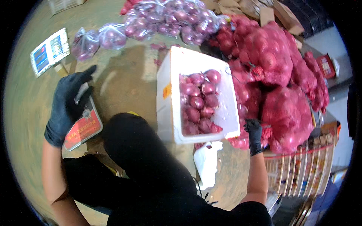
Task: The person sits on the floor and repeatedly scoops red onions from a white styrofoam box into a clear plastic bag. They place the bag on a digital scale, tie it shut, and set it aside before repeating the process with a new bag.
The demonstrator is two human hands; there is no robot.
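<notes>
Black gloves cover both hands. My left hand (70, 99) is over the red and black platform of a weighing scale (87, 124), fingers apart around a small pale, shiny item that may be clear plastic; whether it is gripped is unclear. The scale's display panel (51, 52) stands beyond it. A white foam box (164, 104) holding loose red onions (197, 102) sits between the hands. At the box's right near corner is my right hand (253, 134), fingers curled, beside a red mesh sack (285, 118) of onions; what it grips cannot be made out.
Tied clear plastic bags of onions (112, 36) stand along the far side, several piled together. More red mesh sacks (268, 53) are heaped at right. A white broken foam piece (205, 166) lies near the box. Slatted crates (302, 172) stand at lower right, cardboard boxes (288, 18) at upper right.
</notes>
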